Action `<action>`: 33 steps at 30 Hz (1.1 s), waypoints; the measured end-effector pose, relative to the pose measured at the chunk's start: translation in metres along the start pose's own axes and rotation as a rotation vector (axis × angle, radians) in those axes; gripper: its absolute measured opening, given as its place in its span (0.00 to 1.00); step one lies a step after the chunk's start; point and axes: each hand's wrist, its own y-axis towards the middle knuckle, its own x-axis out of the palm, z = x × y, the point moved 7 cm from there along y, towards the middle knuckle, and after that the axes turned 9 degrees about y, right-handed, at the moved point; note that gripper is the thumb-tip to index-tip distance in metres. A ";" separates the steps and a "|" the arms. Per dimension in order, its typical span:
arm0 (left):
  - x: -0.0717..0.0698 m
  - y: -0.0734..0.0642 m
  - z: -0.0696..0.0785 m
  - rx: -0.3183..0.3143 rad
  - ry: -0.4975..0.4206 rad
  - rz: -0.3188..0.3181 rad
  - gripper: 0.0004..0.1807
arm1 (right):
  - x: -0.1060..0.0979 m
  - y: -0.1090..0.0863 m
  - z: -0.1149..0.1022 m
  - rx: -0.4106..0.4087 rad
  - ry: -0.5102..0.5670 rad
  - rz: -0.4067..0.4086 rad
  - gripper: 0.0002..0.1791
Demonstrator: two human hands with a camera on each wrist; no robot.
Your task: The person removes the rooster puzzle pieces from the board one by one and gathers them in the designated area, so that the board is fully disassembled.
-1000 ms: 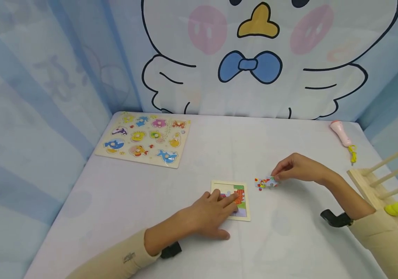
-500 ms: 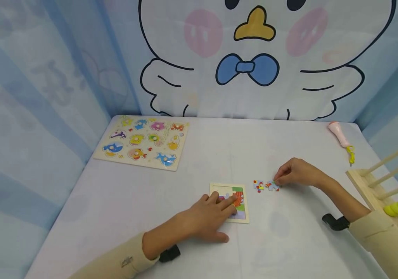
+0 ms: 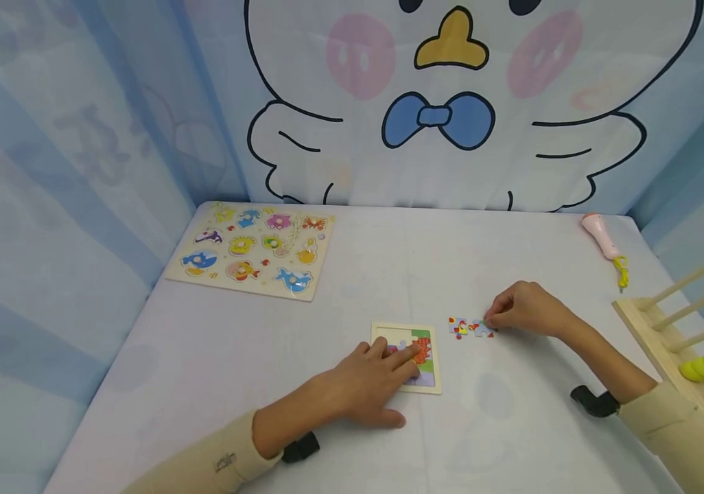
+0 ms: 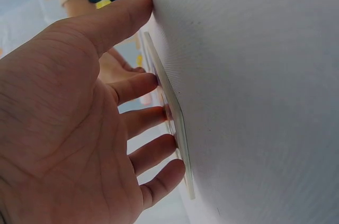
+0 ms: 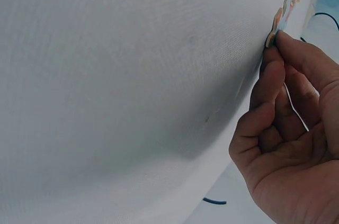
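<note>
My left hand [image 3: 364, 387] lies with extended fingers on a small wooden-framed jigsaw puzzle [image 3: 437, 360], its fingertips on the picture inside. The puzzle shows red, green and purple parts; the fingers hide its left portion. In the left wrist view the frame's edge [image 4: 175, 107] lies under those fingertips. To the right, my right hand [image 3: 528, 309] pinches the edge of a light-blue jigsaw piece [image 3: 482, 329] between thumb and fingers at the table surface. Just left of it lies another jigsaw piece [image 3: 458, 328] with red and yellow patches.
A wooden peg puzzle board [image 3: 250, 250] with sea animals lies at the back left. A pink torch-like toy [image 3: 600, 237] with a yellow strap is at the back right. A wooden rod rack [image 3: 654, 329] with yellow beads stands beside the right forearm. Printed curtains surround the white table.
The right hand has drawn its jigsaw piece slightly right and down, so a narrow gap shows between two pieces that looked joined. The left hand stays on the framed puzzle.
</note>
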 end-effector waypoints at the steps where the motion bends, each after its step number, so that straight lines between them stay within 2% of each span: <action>1: 0.000 0.000 0.000 0.001 0.002 0.004 0.39 | 0.000 0.000 0.000 0.004 -0.009 0.007 0.03; 6: -0.002 0.000 0.000 0.005 0.022 0.008 0.40 | 0.001 -0.002 -0.004 -0.008 -0.050 0.026 0.03; 10: -0.003 -0.001 0.001 0.003 0.037 0.003 0.41 | 0.000 -0.003 -0.014 -0.048 -0.092 0.017 0.04; 16: -0.003 -0.002 0.001 -0.001 0.020 -0.005 0.41 | 0.003 -0.002 -0.047 -0.111 -0.135 0.030 0.05; 20: -0.001 -0.001 -0.001 -0.007 0.005 -0.010 0.41 | 0.025 0.007 -0.081 -0.214 -0.082 -0.073 0.01; 24: 0.000 -0.001 -0.003 -0.004 0.003 -0.004 0.41 | 0.053 0.019 -0.105 -0.338 -0.058 -0.193 0.08; 28: -0.001 -0.001 -0.002 0.002 0.005 -0.003 0.40 | 0.072 0.029 -0.113 -0.397 -0.077 -0.255 0.10; 33: -0.001 -0.002 -0.002 0.000 0.018 0.001 0.39 | 0.079 0.033 -0.114 -0.405 -0.090 -0.290 0.11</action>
